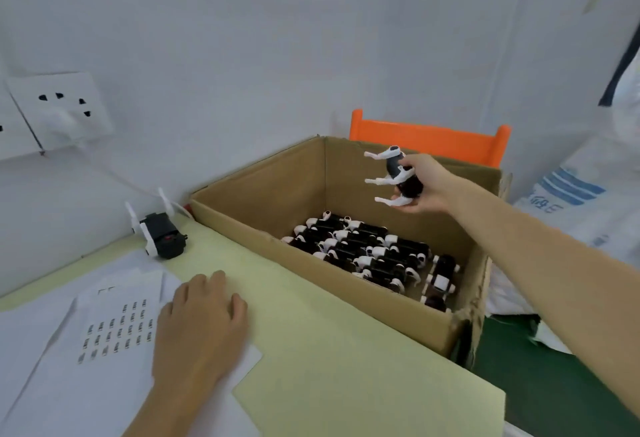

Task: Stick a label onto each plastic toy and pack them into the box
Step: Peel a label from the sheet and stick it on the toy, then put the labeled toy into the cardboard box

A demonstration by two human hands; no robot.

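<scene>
Above the cardboard box (263, 194), right hand (424, 185) grips toy (398, 177) upright, legs pointing left.

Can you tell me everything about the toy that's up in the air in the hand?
The toy looks like a little plastic animal with a dark, shiny body and white legs and joints. It is turned on its side, so three white legs stick out to the left. The right hand holds it by the body, fingers curled round it, above the open cardboard box. Nothing else touches it. Any label on it cannot be made out.
</scene>
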